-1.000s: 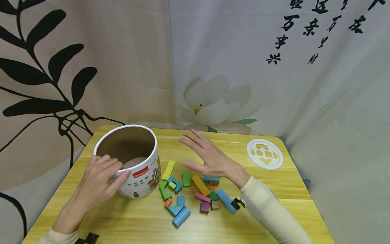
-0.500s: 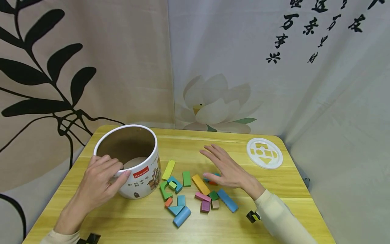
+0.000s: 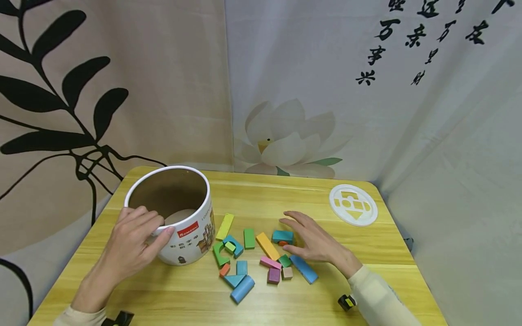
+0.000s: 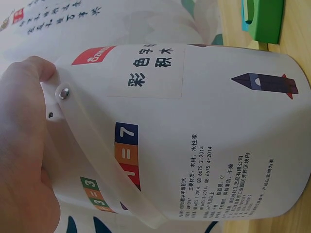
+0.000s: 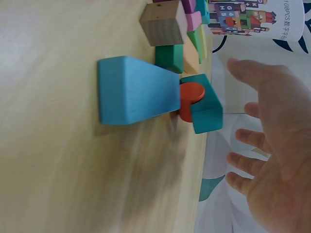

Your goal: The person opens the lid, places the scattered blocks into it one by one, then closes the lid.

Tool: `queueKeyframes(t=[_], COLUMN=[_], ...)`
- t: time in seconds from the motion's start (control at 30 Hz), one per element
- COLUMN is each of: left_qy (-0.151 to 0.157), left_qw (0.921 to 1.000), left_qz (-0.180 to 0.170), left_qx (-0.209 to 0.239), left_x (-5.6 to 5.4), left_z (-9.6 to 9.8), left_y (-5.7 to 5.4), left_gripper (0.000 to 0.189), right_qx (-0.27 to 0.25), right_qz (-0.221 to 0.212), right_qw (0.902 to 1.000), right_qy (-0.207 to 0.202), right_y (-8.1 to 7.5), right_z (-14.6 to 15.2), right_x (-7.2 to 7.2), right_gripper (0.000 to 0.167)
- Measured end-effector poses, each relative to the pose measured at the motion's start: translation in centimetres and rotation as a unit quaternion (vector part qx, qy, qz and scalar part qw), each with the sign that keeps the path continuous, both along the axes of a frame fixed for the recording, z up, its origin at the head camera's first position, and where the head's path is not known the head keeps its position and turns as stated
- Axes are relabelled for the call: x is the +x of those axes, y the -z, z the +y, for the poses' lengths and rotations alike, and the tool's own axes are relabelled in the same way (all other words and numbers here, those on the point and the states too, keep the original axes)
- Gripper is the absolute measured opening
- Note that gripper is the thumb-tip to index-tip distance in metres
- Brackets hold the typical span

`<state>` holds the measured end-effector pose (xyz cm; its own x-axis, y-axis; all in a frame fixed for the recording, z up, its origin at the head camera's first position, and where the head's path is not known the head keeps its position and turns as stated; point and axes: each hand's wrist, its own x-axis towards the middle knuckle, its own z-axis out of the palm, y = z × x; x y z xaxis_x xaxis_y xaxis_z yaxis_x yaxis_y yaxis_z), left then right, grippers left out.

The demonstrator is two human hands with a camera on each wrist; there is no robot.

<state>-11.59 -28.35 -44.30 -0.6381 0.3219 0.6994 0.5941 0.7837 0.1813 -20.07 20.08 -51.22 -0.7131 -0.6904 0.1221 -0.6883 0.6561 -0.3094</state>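
My left hand (image 3: pixel 136 242) grips the near rim of a big white printed bucket (image 3: pixel 189 240), thumb outside and fingers over the edge. In the left wrist view the bucket's side (image 4: pixel 209 111) shows lettering and a plastic handle strap (image 4: pixel 92 141). My right hand (image 3: pixel 316 237) is above the table with its fingers spread and nothing in them. Its fingertips are beside a teal arch block (image 3: pixel 282 236) with a red round piece (image 3: pixel 282 243) in its hollow. A long blue block (image 3: pixel 303 269) lies just below that hand; the right wrist view shows the blue block (image 5: pixel 138 92) up close.
Several colored wooden blocks lie right of the bucket, among them a yellow-orange bar (image 3: pixel 268 246), a blue cylinder (image 3: pixel 242 290) and a purple cube (image 3: pixel 273 275). A white round lid with cutouts (image 3: pixel 336 206) lies at the table's back right. A printed curtain (image 3: pixel 285 90) hangs behind.
My right hand has moved right and down from over the table's middle to the teal arch block. The left hand keeps its hold on the bucket; the blocks look unmoved.
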Motion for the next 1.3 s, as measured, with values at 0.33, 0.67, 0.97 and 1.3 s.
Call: queueKeyframes(t=[0.33, 0.67, 0.97, 1.3], left_qy=[0.002, -0.001, 0.000, 0.000], left_qw=[0.9999, 0.9999, 0.9999, 1.0000], left_qz=[0.011, 0.003, 0.004, 0.005], left_qx=[-0.003, -0.011, -0.010, -0.004], left_x=[-0.1, -0.1, -0.2, 0.0], left_z=[0.1, 0.0, -0.1, 0.0], left_y=[-0.3, -0.3, -0.1, 0.0], left_gripper=[0.056, 0.056, 0.055, 0.051], right_qx=[-0.013, -0.029, -0.036, -0.026], right_qz=[-0.003, -0.003, -0.009, 0.002], right_qw=[0.9999, 0.9996, 0.9993, 0.9997], right_qy=[0.005, -0.006, -0.003, -0.004], right_y=[1.1, 1.5, 1.7, 1.3], right_z=[0.2, 0.1, 0.0, 0.1], right_x=[0.1, -0.1, -0.2, -0.3], right_gripper=[0.049, 0.032, 0.026, 0.023])
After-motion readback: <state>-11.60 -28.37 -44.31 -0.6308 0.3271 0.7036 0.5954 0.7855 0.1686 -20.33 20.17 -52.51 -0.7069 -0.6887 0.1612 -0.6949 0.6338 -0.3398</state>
